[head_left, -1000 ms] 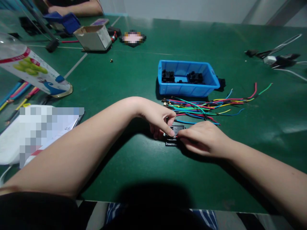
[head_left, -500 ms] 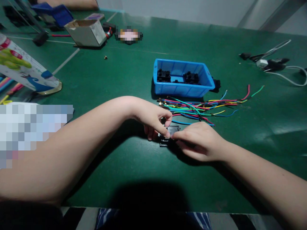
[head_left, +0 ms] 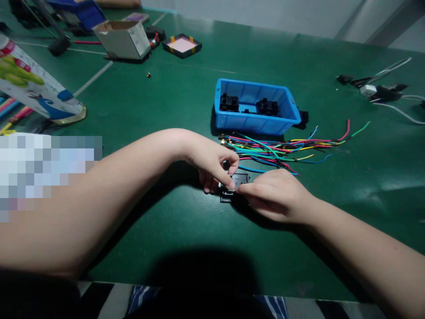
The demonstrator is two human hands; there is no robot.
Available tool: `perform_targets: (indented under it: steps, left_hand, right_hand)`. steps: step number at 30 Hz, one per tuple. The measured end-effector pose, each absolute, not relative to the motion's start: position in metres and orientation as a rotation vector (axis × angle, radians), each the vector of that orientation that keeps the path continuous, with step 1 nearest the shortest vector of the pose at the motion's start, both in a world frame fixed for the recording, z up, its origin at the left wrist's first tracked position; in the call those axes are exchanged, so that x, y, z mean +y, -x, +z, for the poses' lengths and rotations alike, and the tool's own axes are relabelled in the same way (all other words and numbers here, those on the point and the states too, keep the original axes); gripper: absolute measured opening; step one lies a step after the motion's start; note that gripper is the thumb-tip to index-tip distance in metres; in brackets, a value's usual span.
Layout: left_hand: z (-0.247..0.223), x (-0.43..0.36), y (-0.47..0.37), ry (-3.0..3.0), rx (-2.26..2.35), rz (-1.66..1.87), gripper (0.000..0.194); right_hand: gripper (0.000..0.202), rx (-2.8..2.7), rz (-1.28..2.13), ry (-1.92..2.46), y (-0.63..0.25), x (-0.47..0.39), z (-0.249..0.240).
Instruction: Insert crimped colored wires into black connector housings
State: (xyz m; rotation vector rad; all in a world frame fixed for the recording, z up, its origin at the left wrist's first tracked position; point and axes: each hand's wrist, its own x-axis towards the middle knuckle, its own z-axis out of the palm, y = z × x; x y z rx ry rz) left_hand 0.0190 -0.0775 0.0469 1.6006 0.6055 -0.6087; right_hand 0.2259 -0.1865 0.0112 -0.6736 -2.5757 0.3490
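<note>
My left hand is bent over a small black plastic part, its fingers curled and its thumb pressed on the part. A small shiny metal bit shows under the thumb tip. From the right, my right hand meets the same part with thumb and index finger pinched together. Whatever lies in that pinch is too small and hidden to name. Just beyond the hands lies a bundle of coloured wires with brass-coloured ends at the left.
Behind the wires stands a blue bin holding several black plastic parts. A white box and a dark tray are farther back. At the left leans a printed canister; cables lie at the right.
The view has shifted slightly, so the bin and the back of the table sit a little farther right. Both hands keep nearly the same hold on the black part.
</note>
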Motion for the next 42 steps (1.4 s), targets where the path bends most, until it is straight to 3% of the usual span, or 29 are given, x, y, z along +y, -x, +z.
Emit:
perform_targets:
  steps: [26,35,42]
  left_hand:
    - [0.046,-0.077,-0.019,-1.626,0.598,-0.592,0.053]
    - [0.05,-0.081,-0.021,-1.581,0.643,-0.603,0.054]
    - [0.054,-0.084,-0.023,-1.6,0.663,-0.61,0.053]
  right_hand:
    - [0.025,-2.596,0.234,0.653,-0.226,-0.187,0.011]
    - [0.023,-2.423,0.708,0.834,-0.224,-0.189,0.011]
    - [0.016,-2.336,0.879,0.844,-0.221,-0.188,0.015]
